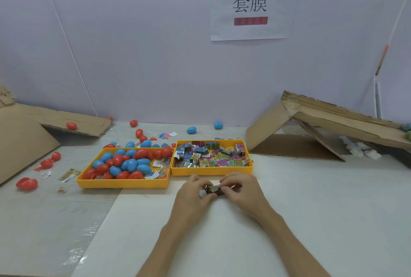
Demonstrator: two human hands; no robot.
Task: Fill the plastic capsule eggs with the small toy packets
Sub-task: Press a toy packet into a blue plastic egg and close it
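Note:
My left hand (195,194) and my right hand (241,190) meet just in front of the trays, both pinching one small dark toy packet (214,189) between their fingertips. Behind them, the right yellow tray (212,171) holds several printed toy packets (211,154). The left yellow tray (124,183) holds several red and blue capsule eggs (124,162). No egg is in either hand.
Loose red eggs (26,184) and blue eggs (191,130) lie scattered on the white table, mostly left and behind the trays. A cardboard ramp (33,125) stands at the left, a folded cardboard chute (311,125) at the right. A paper sign (250,3) hangs on the wall.

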